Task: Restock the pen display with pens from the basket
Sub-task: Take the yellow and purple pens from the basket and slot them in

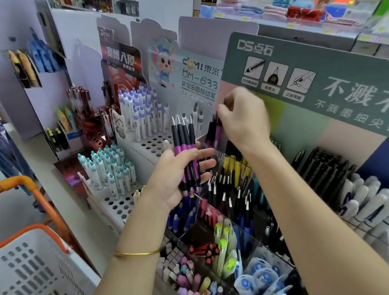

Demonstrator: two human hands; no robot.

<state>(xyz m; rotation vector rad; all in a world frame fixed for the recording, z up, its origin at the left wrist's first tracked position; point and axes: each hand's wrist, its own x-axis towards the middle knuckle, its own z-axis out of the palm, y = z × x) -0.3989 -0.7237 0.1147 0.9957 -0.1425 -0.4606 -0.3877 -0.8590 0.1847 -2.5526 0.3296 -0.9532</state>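
I count 4 purple-and-black pens [184,141] gripped in the left hand [173,181], below and left of the green header card [315,83], with long axes near upright and silver ends up. The right hand [242,118], at the card's lower-left corner, pinches 1 more pen [218,131], upright and blurred.

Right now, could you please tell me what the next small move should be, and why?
Probably ease the pen pinched in the right hand down into the back compartment beside the matching purple pens and release it; the left hand holds a bundle of more waiting to follow.
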